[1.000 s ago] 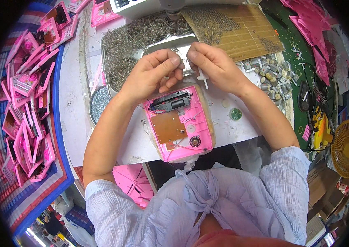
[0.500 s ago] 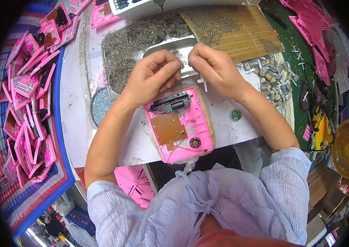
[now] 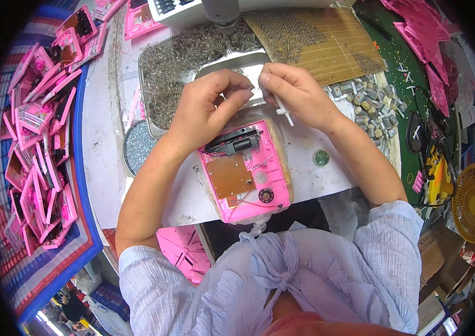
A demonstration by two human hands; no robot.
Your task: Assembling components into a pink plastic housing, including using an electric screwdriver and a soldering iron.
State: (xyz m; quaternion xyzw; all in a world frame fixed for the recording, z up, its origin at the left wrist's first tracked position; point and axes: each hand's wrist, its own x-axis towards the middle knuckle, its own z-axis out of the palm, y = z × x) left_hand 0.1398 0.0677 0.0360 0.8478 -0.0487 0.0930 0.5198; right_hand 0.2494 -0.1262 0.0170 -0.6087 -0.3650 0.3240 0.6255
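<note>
My right hand (image 3: 299,98) is closed, with a small white T-shaped plastic piece (image 3: 285,113) sticking out below its fingers. Close beside it, my left hand (image 3: 206,106) has thumb and forefinger in a pinch; what they hold, if anything, is too small to make out. Both hands hover over the front of a metal tray (image 3: 150,120) heaped with small metal parts. Just below them lies an open pink plastic housing (image 3: 274,187), carrying a black mechanism (image 3: 237,144), a brown circuit board (image 3: 227,175) and a small black round part (image 3: 266,194).
Behind the hands are a grey tool head (image 3: 222,14) and a cardboard sheet (image 3: 338,53) with metal parts on it. Small motors (image 3: 369,109) are piled at right. A round dish (image 3: 139,148) of bluish bits stands left, beyond it pink housings (image 3: 36,162).
The white piece has tilted and now points down to the right from my right hand. My hands have drawn slightly apart and lower. The grey tool head has come down at the top.
</note>
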